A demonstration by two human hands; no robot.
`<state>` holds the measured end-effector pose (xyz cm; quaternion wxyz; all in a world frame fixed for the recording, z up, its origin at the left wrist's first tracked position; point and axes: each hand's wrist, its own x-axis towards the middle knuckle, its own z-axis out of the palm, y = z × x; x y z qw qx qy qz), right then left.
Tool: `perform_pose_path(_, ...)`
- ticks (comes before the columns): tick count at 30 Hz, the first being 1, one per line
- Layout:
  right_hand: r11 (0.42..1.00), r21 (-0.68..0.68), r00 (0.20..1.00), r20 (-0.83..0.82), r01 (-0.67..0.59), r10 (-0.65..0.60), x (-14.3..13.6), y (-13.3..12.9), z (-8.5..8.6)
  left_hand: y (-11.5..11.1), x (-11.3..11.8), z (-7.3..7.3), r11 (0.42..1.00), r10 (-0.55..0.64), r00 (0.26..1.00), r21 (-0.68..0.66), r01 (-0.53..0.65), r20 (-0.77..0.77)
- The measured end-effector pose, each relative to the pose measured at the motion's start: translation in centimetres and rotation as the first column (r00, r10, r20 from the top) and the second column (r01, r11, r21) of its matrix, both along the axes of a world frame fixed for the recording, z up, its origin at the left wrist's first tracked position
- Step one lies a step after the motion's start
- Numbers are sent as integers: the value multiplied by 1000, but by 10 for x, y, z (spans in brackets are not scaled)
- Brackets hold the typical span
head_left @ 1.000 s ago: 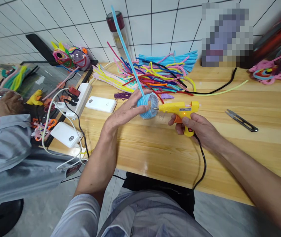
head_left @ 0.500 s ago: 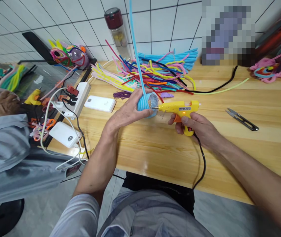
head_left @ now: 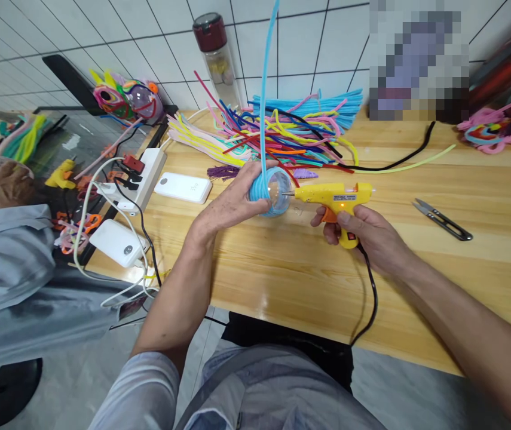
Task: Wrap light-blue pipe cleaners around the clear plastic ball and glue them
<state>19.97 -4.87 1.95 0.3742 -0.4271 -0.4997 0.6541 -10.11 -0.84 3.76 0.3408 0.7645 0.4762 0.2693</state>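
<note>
My left hand (head_left: pixel 241 200) is closed around a clear round container (head_left: pixel 282 185) wrapped in light blue pipe cleaner. A loose length of the blue pipe cleaner (head_left: pixel 264 89) rises straight up from the wrap. My right hand (head_left: pixel 358 230) grips a yellow hot glue gun (head_left: pixel 327 192) by its handle, fingers near the orange trigger. The gun's metal nozzle points left, at the container's open rim; whether it touches cannot be told. A small light glows on the gun's side, and its black cord hangs over the table edge.
Behind lies a pile of coloured pipe cleaners (head_left: pixel 291 134). Thread snips (head_left: pixel 443 220) rest at right. Left are a white power bank (head_left: pixel 183 187), a power strip (head_left: pixel 145 179) with cables, and another person's hand (head_left: pixel 4 185). A lidded bottle (head_left: pixel 217 57) stands by the wall.
The glue gun has shifted slightly right, away from the blue wrap. The container has turned so more of its opening shows, and the upright pipe cleaner has swung right.
</note>
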Motion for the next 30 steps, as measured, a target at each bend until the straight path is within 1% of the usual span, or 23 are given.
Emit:
perform_pose_path(2,1000,17,1000,-4,4,-4,2,-1,1,1,0,-2,994,-20,994,-103,31,106)
perform_pose_path(4,999,43,1000,3,12,-12,5,-3,3,4,0,-8,979,-47,976,-183,87,211)
perform_pose_path(6,997,74,999,16,28,-29,7,-4,5,8,1,-13,973,-66,956,-195,125,286)
perform_pose_path(7,996,87,999,25,33,-36,8,-4,6,9,1,-16,966,-82,948,-208,151,307)
perform_pose_path(10,994,106,997,61,35,-42,11,-4,6,13,-2,-18,956,-88,937,-235,175,337)
perform_pose_path(14,995,100,996,82,14,-22,15,-4,6,14,-6,-14,961,-75,933,-223,162,351)
perform_pose_path(16,993,113,995,98,11,-23,16,-3,8,14,-5,-15,965,-61,928,-215,148,368)
perform_pose_path(19,989,148,990,133,18,-38,18,-4,11,14,2,-21,976,-45,922,-181,124,386)
perform_pose_path(23,972,227,981,166,62,-101,17,-5,10,12,16,-27,993,-49,930,-78,83,365)
perform_pose_path(26,963,257,977,169,81,-127,15,-6,6,11,23,-28,993,-85,931,-41,107,354)
perform_pose_path(30,963,246,983,118,111,-144,13,-7,4,13,24,-30,984,-122,921,-76,161,370)
